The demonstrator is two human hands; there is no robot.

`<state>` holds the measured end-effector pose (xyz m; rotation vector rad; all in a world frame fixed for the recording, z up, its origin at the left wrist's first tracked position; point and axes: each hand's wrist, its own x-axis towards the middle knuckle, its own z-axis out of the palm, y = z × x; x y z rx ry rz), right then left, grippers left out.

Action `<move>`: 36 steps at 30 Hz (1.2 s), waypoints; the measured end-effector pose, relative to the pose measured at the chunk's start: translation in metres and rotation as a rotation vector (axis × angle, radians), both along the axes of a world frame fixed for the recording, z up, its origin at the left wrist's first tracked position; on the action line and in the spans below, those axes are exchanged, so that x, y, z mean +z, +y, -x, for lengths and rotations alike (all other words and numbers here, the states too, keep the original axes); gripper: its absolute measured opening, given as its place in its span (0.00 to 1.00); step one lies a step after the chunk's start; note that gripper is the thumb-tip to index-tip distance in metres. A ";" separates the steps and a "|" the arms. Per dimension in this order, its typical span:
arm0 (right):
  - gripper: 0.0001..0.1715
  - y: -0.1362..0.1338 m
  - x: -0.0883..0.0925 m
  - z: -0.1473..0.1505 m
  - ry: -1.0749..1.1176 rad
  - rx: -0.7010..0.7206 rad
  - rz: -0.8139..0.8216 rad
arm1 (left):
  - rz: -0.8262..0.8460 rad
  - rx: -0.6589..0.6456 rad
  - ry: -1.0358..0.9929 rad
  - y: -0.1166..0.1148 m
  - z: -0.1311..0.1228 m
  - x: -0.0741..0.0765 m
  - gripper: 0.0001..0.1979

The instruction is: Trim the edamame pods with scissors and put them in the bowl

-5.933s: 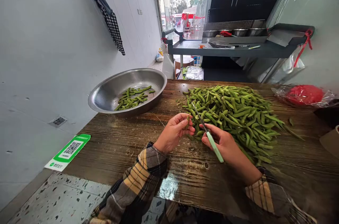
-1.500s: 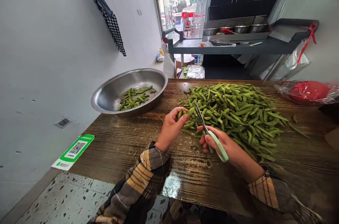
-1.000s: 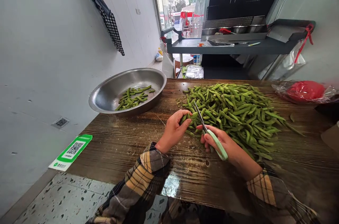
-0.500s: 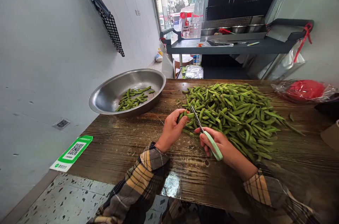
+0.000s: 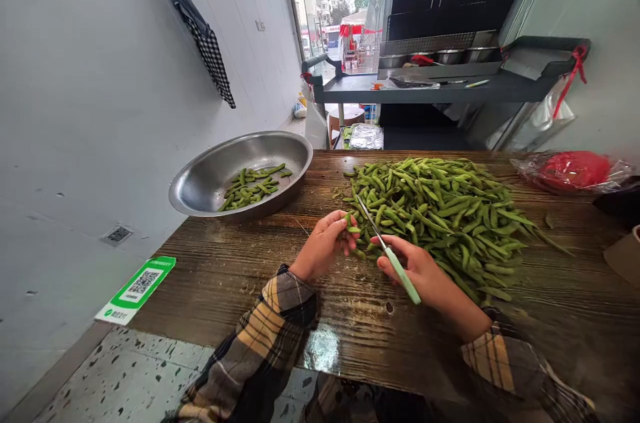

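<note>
My left hand is closed on a green edamame pod, pinched between thumb and fingers just above the table. In my right hand is a pair of scissors with pale green handles; the blades point up and away, beside the held pod. A large heap of edamame pods lies behind and to the right of both hands. Off to the left stands a wide steel basin with a small pile of pods in it.
The wooden table carries a green payment-code card at its left edge. A red item in clear plastic sits at the back right. Beyond the table is a grey cart with metal bowls.
My left hand has turned and shifted slightly, so the pod sits differently in its fingers. The scissors have rotated in my right hand, their handles now seen more edge-on.
</note>
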<state>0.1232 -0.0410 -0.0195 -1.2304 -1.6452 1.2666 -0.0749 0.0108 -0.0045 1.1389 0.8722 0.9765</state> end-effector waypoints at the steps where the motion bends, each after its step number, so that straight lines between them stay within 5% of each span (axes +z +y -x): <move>1: 0.30 0.000 0.001 -0.001 -0.068 -0.013 -0.051 | 0.023 -0.025 -0.014 0.000 0.000 0.001 0.09; 7: 0.34 -0.002 0.001 0.002 -0.300 -0.011 -0.207 | 0.030 -0.108 -0.005 -0.003 0.003 0.001 0.11; 19: 0.32 -0.004 -0.006 0.006 -0.317 -0.036 -0.308 | 0.002 -0.227 0.080 -0.007 -0.002 -0.007 0.12; 36: 0.26 0.002 -0.001 0.003 -0.303 0.059 -0.213 | 0.076 -0.147 0.109 -0.004 -0.004 -0.002 0.09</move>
